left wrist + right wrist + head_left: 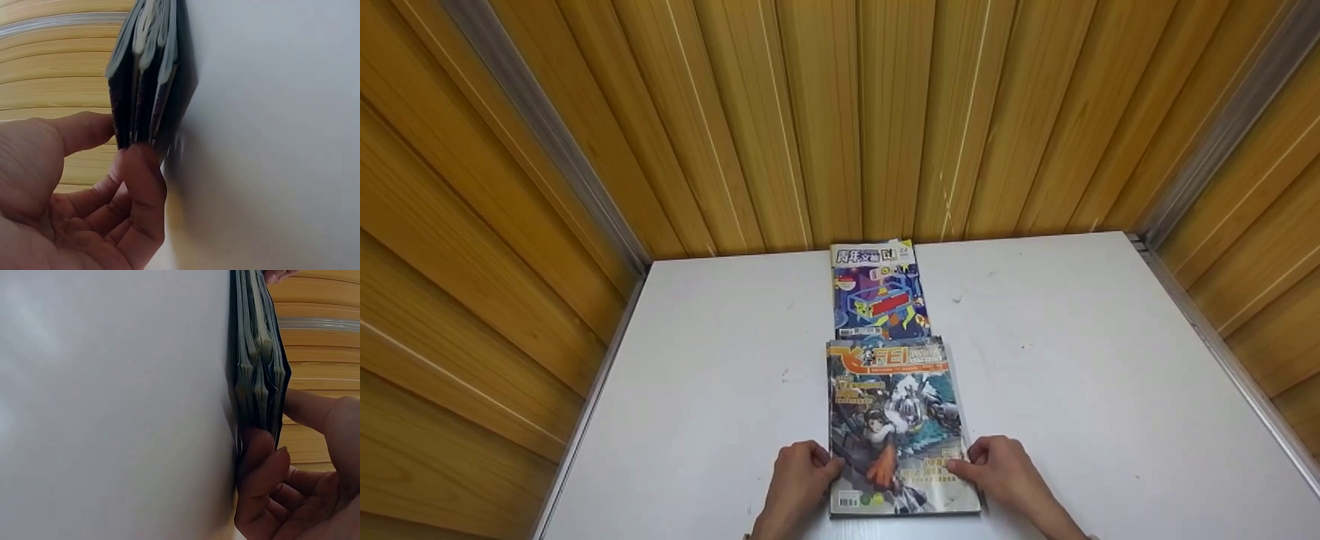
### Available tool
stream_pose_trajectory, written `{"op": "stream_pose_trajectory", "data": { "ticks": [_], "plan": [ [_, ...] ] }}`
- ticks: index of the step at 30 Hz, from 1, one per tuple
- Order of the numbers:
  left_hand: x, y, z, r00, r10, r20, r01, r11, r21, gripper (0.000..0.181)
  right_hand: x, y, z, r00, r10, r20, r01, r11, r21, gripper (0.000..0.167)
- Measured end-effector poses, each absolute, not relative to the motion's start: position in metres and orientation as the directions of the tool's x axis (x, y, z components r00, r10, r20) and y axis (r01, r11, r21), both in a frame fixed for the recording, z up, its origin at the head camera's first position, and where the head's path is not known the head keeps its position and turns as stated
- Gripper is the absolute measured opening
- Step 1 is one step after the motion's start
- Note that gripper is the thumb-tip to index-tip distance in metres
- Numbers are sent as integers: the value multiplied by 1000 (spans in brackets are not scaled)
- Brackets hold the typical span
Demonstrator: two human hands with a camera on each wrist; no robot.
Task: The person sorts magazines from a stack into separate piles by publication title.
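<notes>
A stack of magazines, the top one with a comic-style cover and an orange title, lies on the white table near its front. My left hand pinches its left edge, thumb on the top cover. At the opposite edge my right hand does the same, its thumb on the cover near the lower right corner. In the left wrist view, the spines of the magazines show between thumb and curled fingers. Page edges of the stack appear in the right wrist view, gripped at the corner.
Behind the held stack, touching or overlapped by its far edge, lies another pile of magazines with a purple-blue cover, close to the back wall. Wood-patterned panels stand on the left, right and back of the white table.
</notes>
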State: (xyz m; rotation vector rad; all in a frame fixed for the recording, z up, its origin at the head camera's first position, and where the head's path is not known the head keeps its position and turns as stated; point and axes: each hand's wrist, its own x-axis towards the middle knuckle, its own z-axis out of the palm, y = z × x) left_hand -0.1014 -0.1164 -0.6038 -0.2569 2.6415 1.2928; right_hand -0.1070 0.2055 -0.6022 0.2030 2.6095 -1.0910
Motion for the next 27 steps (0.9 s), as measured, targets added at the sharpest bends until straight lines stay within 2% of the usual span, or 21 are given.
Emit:
{"op": "stream_pose_trajectory", "data": {
  "ticks": [5, 12, 19, 27],
  "plan": [
    [-100, -113, -604, -968, -79, -237, -234, 616, 752, 22, -105, 200, -598, -942, 50, -331, 268, 705, -657, 35],
    [-107, -111, -628, -971, -72, -230, -224, 627, 746, 22, -107, 198, -596, -937, 66, -344, 291, 694, -659, 30],
    [-99, -105, -606, -974, -61, -220, -210, 615, 760, 22, -106, 198, -597, -937, 73, -342, 295, 692, -659, 29],
    [-94, -101, -599, -980, -32, -195, -174, 605, 777, 23, -104, 200, -597, -943, 90, -321, 292, 688, -665, 28]
  ]
}}
